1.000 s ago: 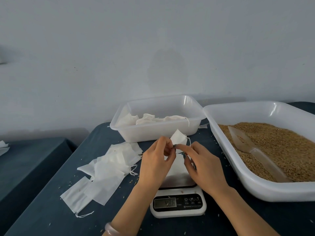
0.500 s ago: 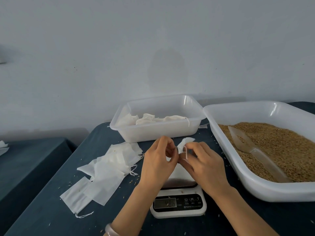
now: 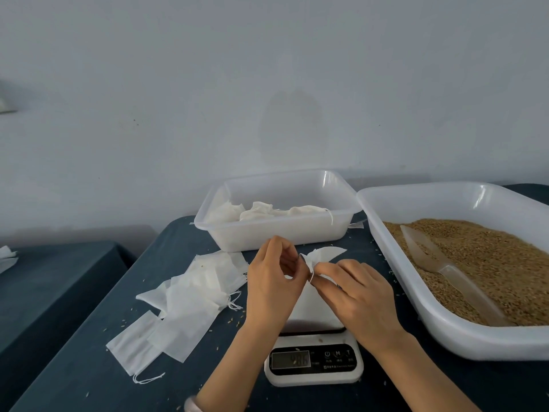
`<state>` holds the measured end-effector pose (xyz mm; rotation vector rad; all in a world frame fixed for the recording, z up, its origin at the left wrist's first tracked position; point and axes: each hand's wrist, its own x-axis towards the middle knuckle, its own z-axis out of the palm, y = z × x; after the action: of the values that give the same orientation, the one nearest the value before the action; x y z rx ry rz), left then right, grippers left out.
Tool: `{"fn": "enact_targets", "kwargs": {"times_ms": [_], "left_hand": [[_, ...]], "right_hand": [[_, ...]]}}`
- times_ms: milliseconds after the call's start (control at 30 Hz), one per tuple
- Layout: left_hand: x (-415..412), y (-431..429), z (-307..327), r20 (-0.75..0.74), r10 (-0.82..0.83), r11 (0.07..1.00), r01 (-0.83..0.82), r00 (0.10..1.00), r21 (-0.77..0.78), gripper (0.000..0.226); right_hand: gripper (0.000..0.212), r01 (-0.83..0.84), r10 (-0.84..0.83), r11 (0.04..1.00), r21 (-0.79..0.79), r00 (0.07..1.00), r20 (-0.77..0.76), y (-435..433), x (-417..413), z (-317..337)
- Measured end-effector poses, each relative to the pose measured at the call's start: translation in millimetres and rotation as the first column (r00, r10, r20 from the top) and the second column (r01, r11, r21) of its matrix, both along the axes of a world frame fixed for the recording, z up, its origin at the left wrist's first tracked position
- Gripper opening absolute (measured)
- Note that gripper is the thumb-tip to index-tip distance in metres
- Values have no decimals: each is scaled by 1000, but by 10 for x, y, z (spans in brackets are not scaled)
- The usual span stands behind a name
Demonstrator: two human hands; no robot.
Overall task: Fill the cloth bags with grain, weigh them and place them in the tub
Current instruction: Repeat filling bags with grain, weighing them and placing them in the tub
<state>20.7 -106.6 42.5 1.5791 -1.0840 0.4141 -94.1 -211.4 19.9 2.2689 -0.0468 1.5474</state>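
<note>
A white cloth bag (image 3: 312,304) stands on the digital scale (image 3: 315,364) at the table's front. My left hand (image 3: 273,286) and my right hand (image 3: 356,292) meet at the bag's neck, both pinching its drawstring, and the bag's top flap (image 3: 326,252) folds over to the right. Behind them stands a clear tub (image 3: 279,233) holding several filled bags (image 3: 267,211). To the right, a large white tub (image 3: 463,337) holds brown grain (image 3: 481,263) with a translucent scoop (image 3: 445,269) lying in it.
A pile of empty white bags (image 3: 184,298) lies on the dark blue tablecloth left of the scale. Loose grains are scattered on the cloth. A second dark table (image 3: 44,286) stands lower at the left. A grey wall rises behind.
The bag's upright top has been drawn in and folded over to the right, and my hands have closed together at its neck.
</note>
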Motion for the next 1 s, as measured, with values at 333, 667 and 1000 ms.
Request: {"fn": "enact_targets", "kwargs": {"times_ms": [333, 667, 1000], "left_hand": [[20, 37, 22, 63, 10, 998, -7, 998, -58, 36], [-10, 34, -19, 247, -43, 999, 48, 968, -14, 15], [350, 164, 31, 250, -303, 866, 157, 920, 474, 103]], "right_hand": [[9, 9, -1, 993, 114, 998, -68, 16, -14, 10], [23, 59, -4, 937, 344, 988, -157, 48, -34, 27], [20, -10, 85, 934, 357, 977, -194, 48, -52, 49]]}}
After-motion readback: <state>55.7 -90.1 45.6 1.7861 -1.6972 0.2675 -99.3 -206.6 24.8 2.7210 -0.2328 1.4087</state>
